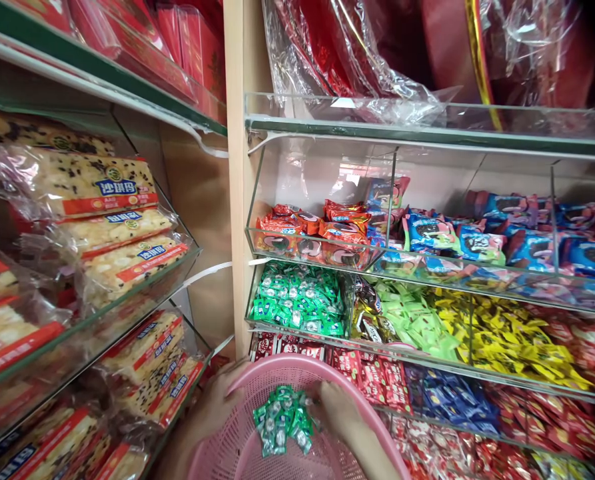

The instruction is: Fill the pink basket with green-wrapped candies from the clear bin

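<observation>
Candies (280, 423) are lying in the basket (232, 440), more filling the bin (300, 329); left hand (223, 395) is gripping basket, right hand (340, 408) hold unclear.

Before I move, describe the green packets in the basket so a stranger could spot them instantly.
Start at the pale wooden upright, then drop down and slightly right to the round pink basket. Inside it, beside the right hand, lies a loose heap of shiny green packets. Unlike the bigger batch of green packets shelved above, this small heap sits in the basket.
</observation>
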Motion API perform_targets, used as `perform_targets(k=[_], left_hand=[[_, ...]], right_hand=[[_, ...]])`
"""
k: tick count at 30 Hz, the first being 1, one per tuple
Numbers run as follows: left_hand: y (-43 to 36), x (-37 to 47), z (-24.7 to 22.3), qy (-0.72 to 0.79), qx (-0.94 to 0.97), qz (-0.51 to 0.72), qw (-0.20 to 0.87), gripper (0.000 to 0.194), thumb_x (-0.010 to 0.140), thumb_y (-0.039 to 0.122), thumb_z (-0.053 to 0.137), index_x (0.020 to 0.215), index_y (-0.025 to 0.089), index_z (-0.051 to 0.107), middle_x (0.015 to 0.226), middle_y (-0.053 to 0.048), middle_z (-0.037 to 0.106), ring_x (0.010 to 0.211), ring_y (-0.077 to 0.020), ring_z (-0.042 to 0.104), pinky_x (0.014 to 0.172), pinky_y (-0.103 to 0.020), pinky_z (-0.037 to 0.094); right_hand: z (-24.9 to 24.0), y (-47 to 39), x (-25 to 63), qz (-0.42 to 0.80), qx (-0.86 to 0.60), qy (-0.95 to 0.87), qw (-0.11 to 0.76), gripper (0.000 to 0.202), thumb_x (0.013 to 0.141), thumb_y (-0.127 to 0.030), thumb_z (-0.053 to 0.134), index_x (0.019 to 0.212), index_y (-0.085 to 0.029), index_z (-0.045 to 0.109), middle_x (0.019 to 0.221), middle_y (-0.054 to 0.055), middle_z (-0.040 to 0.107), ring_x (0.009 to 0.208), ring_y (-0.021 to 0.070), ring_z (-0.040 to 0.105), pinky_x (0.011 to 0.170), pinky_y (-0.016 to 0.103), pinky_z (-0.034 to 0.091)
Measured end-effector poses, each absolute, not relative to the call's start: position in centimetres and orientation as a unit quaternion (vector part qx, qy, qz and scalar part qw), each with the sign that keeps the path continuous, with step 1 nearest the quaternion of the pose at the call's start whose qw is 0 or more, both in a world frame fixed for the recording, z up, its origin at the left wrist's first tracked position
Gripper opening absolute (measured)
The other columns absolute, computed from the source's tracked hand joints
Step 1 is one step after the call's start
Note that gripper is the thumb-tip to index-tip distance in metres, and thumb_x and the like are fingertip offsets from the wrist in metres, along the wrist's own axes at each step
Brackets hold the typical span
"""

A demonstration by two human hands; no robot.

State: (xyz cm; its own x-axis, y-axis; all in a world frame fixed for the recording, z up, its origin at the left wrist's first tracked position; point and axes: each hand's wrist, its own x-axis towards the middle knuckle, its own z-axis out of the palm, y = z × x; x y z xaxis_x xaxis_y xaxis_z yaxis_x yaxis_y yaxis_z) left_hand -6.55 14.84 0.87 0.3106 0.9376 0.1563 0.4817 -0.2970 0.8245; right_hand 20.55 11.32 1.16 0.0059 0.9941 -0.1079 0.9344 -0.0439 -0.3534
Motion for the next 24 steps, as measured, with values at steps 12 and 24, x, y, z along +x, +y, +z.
perform_targets(k=[12, 24], left_hand=[[14.6, -6.3, 1.7, 0.486, 0.737, 0.325, 0.338, 0.048, 0.077, 0.018, 0.053, 0.125, 0.021, 0.055, 0.134, -0.006, 0.054, 0.126, -0.0244, 0.046, 0.110, -0.040, 0.032], [15.1, -6.5, 1.0, 0.481, 0.734, 0.335, 0.343, 0.047, 0.076, 0.019, 0.054, 0.123, 0.022, 0.057, 0.131, -0.007, 0.056, 0.124, -0.0248, 0.047, 0.110, -0.041, 0.032]], right_hand=[[1.8, 10.8, 19.5, 0.184, -0.694, -0.689, 0.103, 0.030, 0.083, -0.032, 0.054, 0.108, -0.016, 0.059, 0.101, 0.010, 0.065, 0.098, 0.0258, 0.058, 0.076, 0.030, 0.039], [5.7, 10.4, 18.1, 0.169, -0.626, -0.721, 0.243, 0.015, 0.085, -0.029, 0.049, 0.084, -0.020, 0.060, 0.077, 0.003, 0.064, 0.072, 0.0172, 0.057, 0.059, 0.023, 0.034]])
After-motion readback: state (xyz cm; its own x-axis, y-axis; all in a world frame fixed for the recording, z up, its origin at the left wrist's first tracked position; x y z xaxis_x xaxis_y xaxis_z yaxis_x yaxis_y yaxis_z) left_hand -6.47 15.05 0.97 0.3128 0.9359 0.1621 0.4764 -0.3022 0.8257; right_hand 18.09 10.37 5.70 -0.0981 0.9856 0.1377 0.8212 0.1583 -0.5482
